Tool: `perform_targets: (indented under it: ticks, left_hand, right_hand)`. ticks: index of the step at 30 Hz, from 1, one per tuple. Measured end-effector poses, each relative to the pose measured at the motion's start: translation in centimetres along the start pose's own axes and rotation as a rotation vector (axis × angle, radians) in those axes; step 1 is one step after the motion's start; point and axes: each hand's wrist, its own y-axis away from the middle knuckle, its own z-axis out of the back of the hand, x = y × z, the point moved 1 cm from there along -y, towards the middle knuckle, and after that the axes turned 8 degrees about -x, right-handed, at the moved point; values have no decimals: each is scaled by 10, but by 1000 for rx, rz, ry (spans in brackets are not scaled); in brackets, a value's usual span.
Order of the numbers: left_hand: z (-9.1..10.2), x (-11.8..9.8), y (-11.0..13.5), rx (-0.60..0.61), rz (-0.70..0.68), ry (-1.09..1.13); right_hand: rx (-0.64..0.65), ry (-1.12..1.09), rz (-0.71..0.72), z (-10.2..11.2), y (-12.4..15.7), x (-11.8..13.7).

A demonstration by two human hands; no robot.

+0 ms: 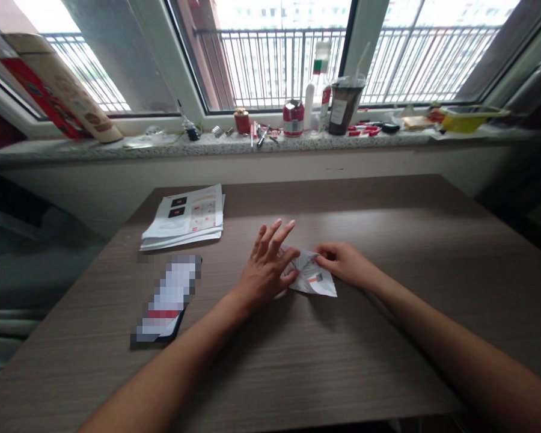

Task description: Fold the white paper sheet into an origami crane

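A small folded paper [314,280] lies on the wooden table [388,337], near its middle, directly in front of the person and between both hands. The left hand [262,270] rests palm down on the paper's left part, fingers spread and slightly lifted at the tips, thumb laid against the sheet; it grips nothing. The right hand [344,263] is at the paper's upper right edge, thumb and forefinger pressed together in a pinch on that edge; the other fingers curl under and cannot be read. The sheet shows printed marks and several flaps, one raised off the surface. Judgement: the item is very light, thin and pliant, takes a crease, and would tear or crumple under rough handling. It would likely slide on the smooth tabletop unless pinned by a flat palm. The best hold appears to be a fingertip pinch at a free corner or edge, with the other hand weighing down the body. To the left lie a phone [166,304] and a stack of printed leaflets [187,218], both well apart from the paper. The windowsill [117,147] beyond carries a red can [293,118] and a dark cup [344,107].
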Motion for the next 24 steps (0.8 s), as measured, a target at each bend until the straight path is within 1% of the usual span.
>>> perform_targets:
  ticks: [3, 6, 8, 10, 14, 15, 16, 18, 19, 22, 24]
  left_hand:
    - [0, 3, -2, 85, -10, 36]
    - [-1, 5, -2, 184, 62, 69]
    - [-3, 6, -1, 229, 126, 73]
    - [-3, 5, 0, 242, 191, 65]
    - [-4, 4, 2, 230, 295, 30]
    - [-4, 4, 3, 229, 315, 26]
    - [-4, 3, 3, 230, 334, 24]
    - [-3, 2, 3, 234, 373, 14]
    - [-3, 1, 2, 237, 390, 5]
    - [-1, -3, 1, 250, 412, -21]
    - [0, -5, 0, 256, 410, -20]
  right_hand:
    - [17, -10, 16, -2, -2, 2]
    - [16, -33, 1, -1, -4, 5]
    - [-2, -42, -23, 1, -3, 5]
    - [-4, -90, -68, 4, -2, 5]
    - [21, -305, -251, 8, 6, 3]
    - [30, -329, -272, 8, 9, 4]
    - [41, -324, -272, 8, 13, 5]
    - [67, -251, -210, 7, 20, 7]
    - [57, -211, -182, 6, 23, 8]
    - [-31, -153, -137, 1, 29, 8]
    - [-64, -132, -110, -4, 29, 6]
